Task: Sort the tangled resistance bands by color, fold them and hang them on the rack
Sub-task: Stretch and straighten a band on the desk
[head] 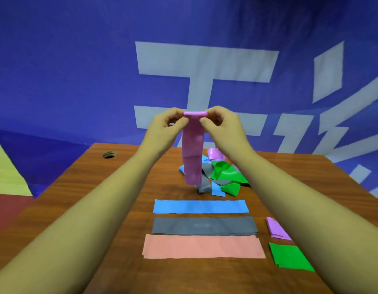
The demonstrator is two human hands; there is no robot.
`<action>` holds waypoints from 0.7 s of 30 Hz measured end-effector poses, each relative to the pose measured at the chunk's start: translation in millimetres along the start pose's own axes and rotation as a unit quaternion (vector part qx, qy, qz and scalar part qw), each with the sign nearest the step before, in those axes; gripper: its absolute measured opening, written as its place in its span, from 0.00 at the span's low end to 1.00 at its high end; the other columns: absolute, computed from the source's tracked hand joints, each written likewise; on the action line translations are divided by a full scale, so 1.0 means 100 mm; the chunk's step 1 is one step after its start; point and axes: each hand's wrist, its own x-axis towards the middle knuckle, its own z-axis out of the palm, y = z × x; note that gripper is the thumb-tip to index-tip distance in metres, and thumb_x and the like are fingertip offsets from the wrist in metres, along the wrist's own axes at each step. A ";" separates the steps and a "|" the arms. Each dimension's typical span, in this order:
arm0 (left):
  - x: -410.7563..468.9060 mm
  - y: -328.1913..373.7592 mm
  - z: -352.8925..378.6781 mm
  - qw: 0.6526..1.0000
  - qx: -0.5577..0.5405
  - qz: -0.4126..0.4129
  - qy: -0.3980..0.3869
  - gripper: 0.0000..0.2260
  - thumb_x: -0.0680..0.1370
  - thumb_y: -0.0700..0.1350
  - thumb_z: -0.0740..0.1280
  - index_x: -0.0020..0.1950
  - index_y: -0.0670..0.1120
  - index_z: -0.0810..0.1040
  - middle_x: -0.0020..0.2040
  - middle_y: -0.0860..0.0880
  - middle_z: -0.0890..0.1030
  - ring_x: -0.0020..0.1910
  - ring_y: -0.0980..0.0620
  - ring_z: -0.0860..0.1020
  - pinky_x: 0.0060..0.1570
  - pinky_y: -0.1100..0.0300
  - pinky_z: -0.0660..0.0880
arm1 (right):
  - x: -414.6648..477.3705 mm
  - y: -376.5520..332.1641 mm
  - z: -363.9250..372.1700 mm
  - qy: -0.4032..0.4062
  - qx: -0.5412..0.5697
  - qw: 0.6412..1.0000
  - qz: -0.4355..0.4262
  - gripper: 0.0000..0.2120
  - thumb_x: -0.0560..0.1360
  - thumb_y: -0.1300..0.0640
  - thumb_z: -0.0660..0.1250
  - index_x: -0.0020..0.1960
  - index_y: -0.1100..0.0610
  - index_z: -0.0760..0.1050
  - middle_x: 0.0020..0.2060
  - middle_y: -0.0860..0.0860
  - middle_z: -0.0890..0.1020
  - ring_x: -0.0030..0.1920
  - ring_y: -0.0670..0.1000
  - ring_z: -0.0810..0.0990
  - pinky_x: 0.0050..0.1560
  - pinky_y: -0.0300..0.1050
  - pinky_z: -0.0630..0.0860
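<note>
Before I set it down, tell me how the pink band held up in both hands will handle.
The pink band is probably floppy: it hangs limp from the left hand and right hand pinching its top edge. Likely light, since fingertip pinches carry it. Its glossy fold hints at slipperiness.

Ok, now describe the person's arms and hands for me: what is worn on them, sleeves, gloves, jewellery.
Both arms are bare as far as the frame shows: no sleeve on the left forearm or the right forearm. The left hand and the right hand wear no gloves. No watch, bracelet or ring shows on the sides facing the camera.
</note>
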 end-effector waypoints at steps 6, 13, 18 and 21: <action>-0.17 0.35 0.12 0.998 -0.048 0.002 -0.032 0.05 0.79 0.41 0.66 0.50 0.44 0.81 0.41 0.47 0.80 0.40 0.54 0.75 0.44 0.58 0.74 | -0.20 -0.32 -0.37 -0.042 0.001 0.999 -0.028 0.06 0.75 0.58 0.71 0.49 0.60 0.80 0.37 0.59 0.81 0.36 0.48 0.76 0.37 0.46 0.75; -0.49 0.48 0.40 0.980 -0.143 -0.084 -0.109 0.10 0.77 0.46 0.68 0.57 0.46 0.80 0.45 0.49 0.83 0.47 0.53 0.80 0.49 0.55 0.77 | -0.43 -0.47 -0.72 -0.059 -0.037 0.998 -0.002 0.08 0.77 0.57 0.68 0.47 0.63 0.80 0.38 0.59 0.82 0.35 0.47 0.75 0.37 0.40 0.74; -0.69 0.48 0.65 0.979 -0.112 -0.092 -0.140 0.09 0.77 0.45 0.69 0.56 0.48 0.81 0.47 0.45 0.86 0.45 0.50 0.82 0.49 0.51 0.77 | -0.53 -0.41 -0.97 -0.114 -0.049 0.991 0.044 0.06 0.75 0.58 0.70 0.49 0.60 0.81 0.41 0.58 0.83 0.37 0.48 0.78 0.38 0.46 0.77; -0.79 0.48 0.83 0.972 -0.124 -0.112 -0.163 0.12 0.74 0.51 0.70 0.55 0.50 0.82 0.48 0.40 0.84 0.46 0.49 0.80 0.49 0.48 0.74 | -0.60 -0.36 -1.11 -0.110 -0.084 0.989 0.054 0.06 0.74 0.58 0.71 0.45 0.60 0.82 0.37 0.59 0.82 0.35 0.50 0.76 0.40 0.51 0.77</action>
